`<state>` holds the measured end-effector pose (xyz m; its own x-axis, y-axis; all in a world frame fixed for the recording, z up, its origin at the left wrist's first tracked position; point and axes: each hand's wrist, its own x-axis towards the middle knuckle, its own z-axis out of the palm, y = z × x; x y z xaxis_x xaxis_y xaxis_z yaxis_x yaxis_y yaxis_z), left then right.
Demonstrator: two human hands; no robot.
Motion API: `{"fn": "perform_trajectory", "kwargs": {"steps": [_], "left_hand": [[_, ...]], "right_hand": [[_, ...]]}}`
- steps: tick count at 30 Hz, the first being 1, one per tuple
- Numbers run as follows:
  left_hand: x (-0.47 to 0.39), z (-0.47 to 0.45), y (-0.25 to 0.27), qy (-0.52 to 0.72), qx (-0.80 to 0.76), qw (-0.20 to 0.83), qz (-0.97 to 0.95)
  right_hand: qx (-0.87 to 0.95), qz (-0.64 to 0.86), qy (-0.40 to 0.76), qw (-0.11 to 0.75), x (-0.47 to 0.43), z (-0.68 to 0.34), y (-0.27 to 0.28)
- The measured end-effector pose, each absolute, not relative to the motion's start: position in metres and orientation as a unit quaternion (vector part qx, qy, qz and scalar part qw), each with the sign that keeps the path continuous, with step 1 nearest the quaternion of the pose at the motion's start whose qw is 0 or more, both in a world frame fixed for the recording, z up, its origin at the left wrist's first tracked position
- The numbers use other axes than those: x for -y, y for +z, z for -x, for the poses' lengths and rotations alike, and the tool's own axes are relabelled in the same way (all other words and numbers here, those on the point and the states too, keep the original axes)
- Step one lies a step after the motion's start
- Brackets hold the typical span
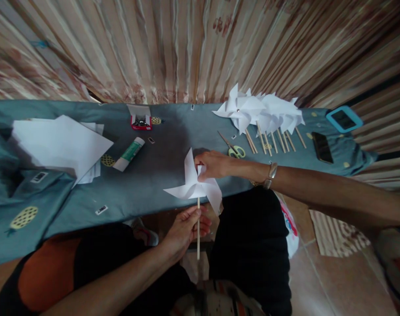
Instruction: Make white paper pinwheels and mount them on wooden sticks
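Observation:
A white paper pinwheel (196, 189) on a thin wooden stick (198, 245) is upright in front of me, at the near edge of the cloth. My left hand (185, 228) is closed on the stick below the blades, thumb pressed against it. With bent fingers, my right hand (210, 164) grips the upper part of the pinwheel near its centre; its fingertips are partly hidden by the paper. Beyond my right wrist lie scissors (236, 152) with pale green handles. Several finished white pinwheels (249, 109) on sticks lie overlapped at the back right.
White paper sheets (58, 145) are stacked at the left. A glue stick (130, 154) and an open red box (141, 123) of small metal pieces stand nearer the middle. At the right lie a dark phone (322, 147) and a blue-framed device (344, 119). A pleated curtain (173, 48) hangs behind.

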<state>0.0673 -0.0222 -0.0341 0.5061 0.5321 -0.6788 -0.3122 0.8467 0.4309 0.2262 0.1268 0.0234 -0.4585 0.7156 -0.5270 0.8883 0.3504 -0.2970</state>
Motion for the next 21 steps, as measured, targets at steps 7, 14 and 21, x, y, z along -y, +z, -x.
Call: {"fn": "perform_trajectory", "kwargs": {"steps": [7, 14, 21], "left_hand": [[0.0233, -0.071, -0.0414, 0.271, -0.416, 0.859, -0.126], [0.0243, -0.0713, -0.0419, 0.276, -0.41, 0.862, -0.117], [0.0231, -0.0719, -0.0392, 0.268, -0.416, 0.862, -0.11]], "right_hand": [[-0.787, -0.516, -0.295, 0.166, -0.1264, -0.2243, 0.0258], [-0.776, -0.524, -0.299, 0.186, -0.132, -0.2222, 0.0239], [-0.769, -0.525, -0.316, 0.186, -0.1342, -0.2215, 0.0231]]}}
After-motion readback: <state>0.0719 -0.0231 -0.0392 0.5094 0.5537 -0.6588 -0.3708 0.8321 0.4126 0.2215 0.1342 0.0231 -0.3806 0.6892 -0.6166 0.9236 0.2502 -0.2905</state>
